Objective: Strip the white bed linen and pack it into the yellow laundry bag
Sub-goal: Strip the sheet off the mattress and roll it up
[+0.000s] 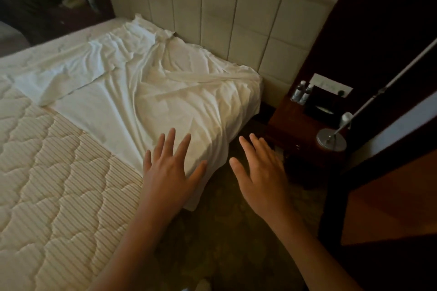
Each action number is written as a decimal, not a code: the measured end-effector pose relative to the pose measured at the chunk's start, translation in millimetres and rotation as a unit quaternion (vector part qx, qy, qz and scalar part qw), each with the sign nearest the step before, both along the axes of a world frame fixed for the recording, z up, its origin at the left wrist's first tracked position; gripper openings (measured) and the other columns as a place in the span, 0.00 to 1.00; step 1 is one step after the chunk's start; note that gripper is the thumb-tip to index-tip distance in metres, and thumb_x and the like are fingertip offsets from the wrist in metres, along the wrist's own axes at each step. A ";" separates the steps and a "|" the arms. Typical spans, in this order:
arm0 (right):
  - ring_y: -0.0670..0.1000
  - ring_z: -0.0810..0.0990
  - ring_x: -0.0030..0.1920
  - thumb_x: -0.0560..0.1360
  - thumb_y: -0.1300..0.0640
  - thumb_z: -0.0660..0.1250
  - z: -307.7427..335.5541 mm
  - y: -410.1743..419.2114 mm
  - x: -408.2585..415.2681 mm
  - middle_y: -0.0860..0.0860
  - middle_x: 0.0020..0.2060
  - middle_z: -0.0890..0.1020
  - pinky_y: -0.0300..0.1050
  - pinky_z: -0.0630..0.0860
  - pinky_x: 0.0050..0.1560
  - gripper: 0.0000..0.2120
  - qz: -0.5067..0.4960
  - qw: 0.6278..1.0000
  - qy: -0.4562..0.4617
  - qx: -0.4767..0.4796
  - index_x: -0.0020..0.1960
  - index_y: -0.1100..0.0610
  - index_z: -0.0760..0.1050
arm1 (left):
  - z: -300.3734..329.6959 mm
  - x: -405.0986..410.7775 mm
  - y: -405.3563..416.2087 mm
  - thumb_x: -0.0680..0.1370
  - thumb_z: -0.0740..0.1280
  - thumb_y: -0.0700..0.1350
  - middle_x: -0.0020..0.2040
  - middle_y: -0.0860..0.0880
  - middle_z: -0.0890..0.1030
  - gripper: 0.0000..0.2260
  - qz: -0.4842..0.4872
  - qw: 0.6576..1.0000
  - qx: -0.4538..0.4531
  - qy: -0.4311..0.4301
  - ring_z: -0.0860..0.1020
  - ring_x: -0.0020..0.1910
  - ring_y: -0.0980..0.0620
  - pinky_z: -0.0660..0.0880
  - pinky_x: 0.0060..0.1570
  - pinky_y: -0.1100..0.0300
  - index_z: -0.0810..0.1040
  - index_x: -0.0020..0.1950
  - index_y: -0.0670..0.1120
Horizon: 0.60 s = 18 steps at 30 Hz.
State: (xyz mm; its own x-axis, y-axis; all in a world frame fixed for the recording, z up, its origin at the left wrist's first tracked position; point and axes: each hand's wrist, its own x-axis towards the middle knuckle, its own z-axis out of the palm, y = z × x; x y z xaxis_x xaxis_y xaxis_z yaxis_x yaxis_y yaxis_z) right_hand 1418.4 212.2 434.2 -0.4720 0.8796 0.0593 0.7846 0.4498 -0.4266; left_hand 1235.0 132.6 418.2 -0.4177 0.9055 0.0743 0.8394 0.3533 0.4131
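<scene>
Quilted mattress [54, 172] (bare); sheet [151, 92] perhaps crumpled.

gap: carpet [220, 231] open between mattress [47, 184] and nightstand [305, 130] | obstacle: lamp [335, 137] on nightstand

White sheet [151, 92]: thin matt cloth, creased; mattress [52, 172]: quilted ribbed fabric; headboard [236, 14]: padded matt panels; nightstand [295, 130]: glossy dark wood; lamp base [331, 139]: polished metal.
</scene>
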 end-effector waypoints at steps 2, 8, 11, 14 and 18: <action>0.47 0.47 0.79 0.75 0.31 0.39 -4.3 23.9 -12.6 0.46 0.80 0.53 0.51 0.47 0.78 0.36 0.027 1.000 -0.004 -0.010 0.80 0.44 0.53 | -5.5 -8.9 13.5 0.74 0.45 0.73 0.82 0.48 0.49 0.38 0.026 1.000 -0.002 -0.004 0.47 0.81 0.47 0.48 0.77 0.43 0.54 0.81 0.57; 0.48 0.50 0.79 0.76 0.32 0.40 -19.4 104.5 -52.1 0.48 0.80 0.57 0.51 0.50 0.77 0.36 0.118 0.993 -0.008 -0.012 0.79 0.45 0.55 | -23.2 -17.3 51.3 0.72 0.41 0.74 0.82 0.49 0.47 0.40 0.110 0.993 -0.031 -0.022 0.44 0.81 0.49 0.46 0.78 0.44 0.52 0.81 0.58; 0.50 0.53 0.79 0.76 0.32 0.40 -26.5 149.2 -65.1 0.49 0.79 0.58 0.52 0.53 0.77 0.37 0.162 0.987 -0.005 -0.010 0.79 0.47 0.58 | -28.8 -15.3 81.5 0.73 0.43 0.74 0.82 0.49 0.47 0.39 0.163 0.986 -0.039 -0.022 0.44 0.81 0.49 0.48 0.78 0.42 0.53 0.81 0.57; 0.51 0.55 0.79 0.77 0.33 0.42 -32.3 202.4 -69.4 0.50 0.79 0.60 0.53 0.55 0.76 0.35 0.203 0.979 0.007 0.001 0.79 0.47 0.59 | -29.6 -7.3 128.3 0.73 0.43 0.73 0.82 0.48 0.49 0.40 0.209 0.977 -0.034 -0.004 0.46 0.81 0.47 0.49 0.77 0.41 0.54 0.81 0.57; 0.51 0.54 0.79 0.77 0.33 0.43 -27.7 278.7 -65.2 0.50 0.78 0.61 0.52 0.53 0.76 0.35 0.257 0.966 0.013 0.007 0.78 0.48 0.59 | -23.7 18.5 196.7 0.76 0.48 0.72 0.82 0.48 0.49 0.36 0.259 0.966 -0.024 -0.013 0.45 0.81 0.47 0.48 0.77 0.41 0.54 0.81 0.56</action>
State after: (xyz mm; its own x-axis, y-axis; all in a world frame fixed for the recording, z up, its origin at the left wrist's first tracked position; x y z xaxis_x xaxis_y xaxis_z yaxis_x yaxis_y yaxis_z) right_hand 1353.2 490.9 406.5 -0.8442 0.5289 0.0864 0.4459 0.7826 -0.4344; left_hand 1253.5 329.3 394.5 -0.8162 0.5774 0.0218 0.5353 0.7415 0.4045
